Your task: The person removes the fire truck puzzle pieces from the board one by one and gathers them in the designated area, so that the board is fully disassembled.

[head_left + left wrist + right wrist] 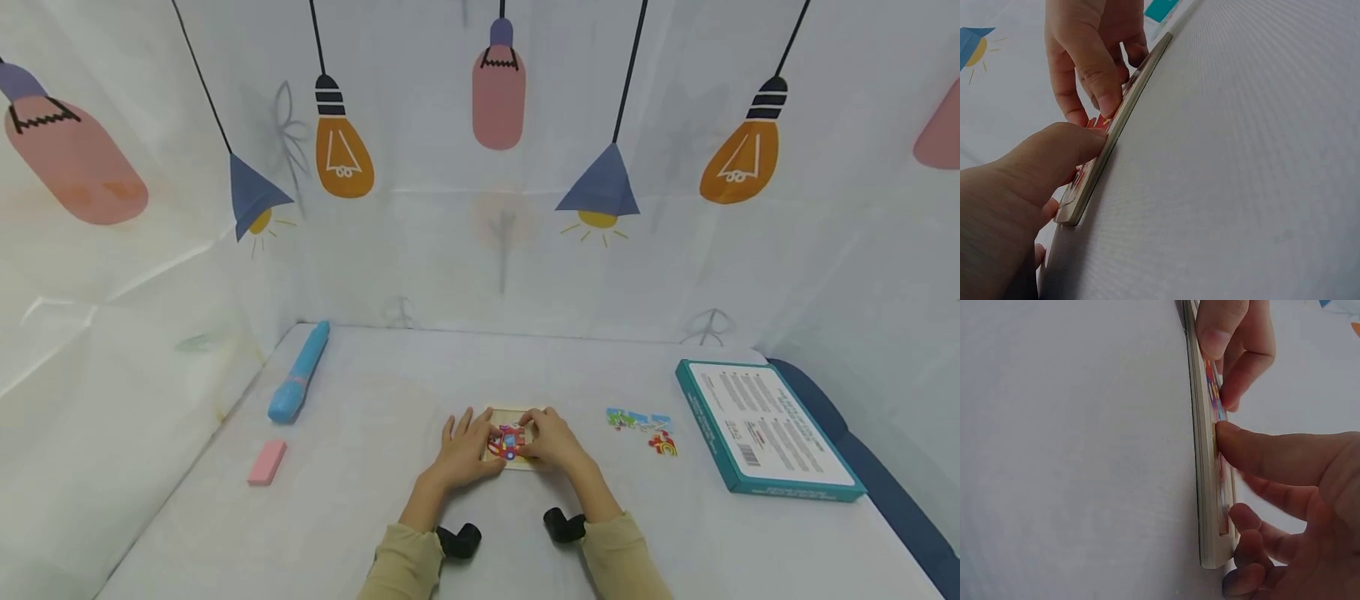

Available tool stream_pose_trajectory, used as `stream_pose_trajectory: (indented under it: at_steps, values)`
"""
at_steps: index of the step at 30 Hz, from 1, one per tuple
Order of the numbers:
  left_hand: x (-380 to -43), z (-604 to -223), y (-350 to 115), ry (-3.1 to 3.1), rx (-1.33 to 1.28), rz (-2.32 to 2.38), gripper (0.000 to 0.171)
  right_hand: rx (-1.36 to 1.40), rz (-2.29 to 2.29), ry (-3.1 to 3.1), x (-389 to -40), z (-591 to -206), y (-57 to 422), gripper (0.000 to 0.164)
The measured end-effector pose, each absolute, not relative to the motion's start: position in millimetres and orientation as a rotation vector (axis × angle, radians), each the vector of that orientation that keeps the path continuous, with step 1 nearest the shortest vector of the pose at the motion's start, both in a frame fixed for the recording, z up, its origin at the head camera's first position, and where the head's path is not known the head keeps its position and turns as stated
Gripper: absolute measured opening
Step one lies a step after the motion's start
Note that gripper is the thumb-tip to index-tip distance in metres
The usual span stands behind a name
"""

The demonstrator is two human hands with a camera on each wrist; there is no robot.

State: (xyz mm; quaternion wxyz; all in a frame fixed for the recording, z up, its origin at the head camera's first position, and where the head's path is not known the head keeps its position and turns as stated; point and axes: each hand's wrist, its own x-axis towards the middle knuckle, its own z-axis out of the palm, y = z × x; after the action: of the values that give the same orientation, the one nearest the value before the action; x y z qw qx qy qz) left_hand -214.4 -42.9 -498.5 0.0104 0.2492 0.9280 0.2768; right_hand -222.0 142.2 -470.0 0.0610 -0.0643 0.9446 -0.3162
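Note:
A small wooden jigsaw tray [512, 462] lies on the white table, with a red vehicle picture [504, 442] partly filling it. My left hand [461, 454] holds the tray at its left side, thumb on the near edge and other fingers spread toward the far side. In the left wrist view, that thumb [1069, 147] presses at the rim. My right hand [558, 442] bends over the right half, thumb and fingertips pinching a jigsaw piece [1092, 122] low against the picture. Its thumb [1254, 450] meets the tray's near side in the right wrist view; the fingers hide much of the piece.
Several loose jigsaw pieces [637, 420] lie right of the tray. Farther right is a teal box [772, 429], printed side up. On the left are a blue pen-shaped object [300, 375] and a pink eraser-like block [267, 462]. A lamp-patterned sheet [450, 250] hangs behind the table.

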Motion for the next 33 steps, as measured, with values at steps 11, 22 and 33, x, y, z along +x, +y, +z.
stream_pose_trajectory:
  at_steps: [11, 22, 33]
  values:
    - [-216, -498, -42, 2.896, 0.786, 0.84, 0.037, -0.21, -1.21, 2.756, -223, -470, 142, 0.032]
    - [-215, -499, -42, 2.906, 0.778, 0.838, 0.037, -0.129, -1.421, 2.753, -219, -466, 151, 0.02]
    - [-212, -496, -44, 2.894, 0.779, 0.873, 0.036, 0.089, -1.423, 2.738, -217, -460, 196, 0.023]
